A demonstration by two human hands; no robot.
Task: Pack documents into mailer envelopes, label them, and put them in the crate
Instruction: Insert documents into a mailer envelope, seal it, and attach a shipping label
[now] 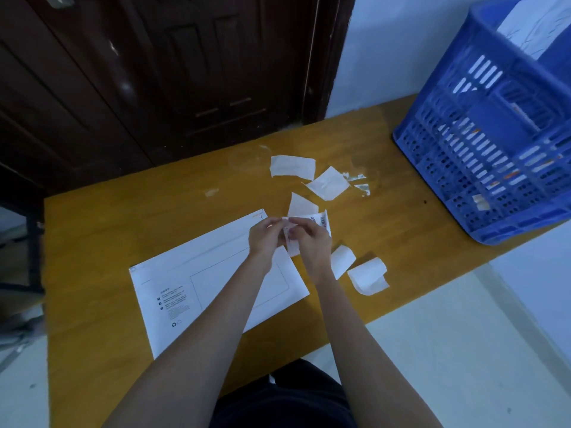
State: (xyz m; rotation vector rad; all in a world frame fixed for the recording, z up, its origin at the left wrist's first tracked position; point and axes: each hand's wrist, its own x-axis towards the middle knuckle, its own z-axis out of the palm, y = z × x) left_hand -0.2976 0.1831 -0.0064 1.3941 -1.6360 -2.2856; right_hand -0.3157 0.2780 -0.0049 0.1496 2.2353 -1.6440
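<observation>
One mailer envelope [197, 282] lies flat on the table [92, 273], left of frame centre. It is white, rectangular and smooth, with a printed outline box and small text blocks too fine to read. Both forearms cross its right half and hide part of it.

One label [321, 222] is held above the envelope's upper right corner. It is thin white paper with a barcode strip at its right end; its remaining print is not legible. The left hand [265, 237] and the right hand [310, 242] meet at centre frame, fingers of both curled and pinching the label's edge between fingertips. Whether the backing is separating from the label cannot be determined.

Five loose white paper pieces lie on the table: three above the hands, at [292, 165], [329, 183] and [302, 205], and two to the lower right, at [343, 261] and [369, 275]. Their edges are curled and irregular. Small torn scraps [360, 182] lie just right of the upper group; their count is unclear.

One crate [482, 149] stands at the upper right, blue plastic with slotted, perforated walls, cut off by the frame edge. White sheets [537, 29] inside it are only partly visible.

The table is yellow-brown wood-grain laminate. A dark panelled wooden door [185, 72] fills the upper left.
</observation>
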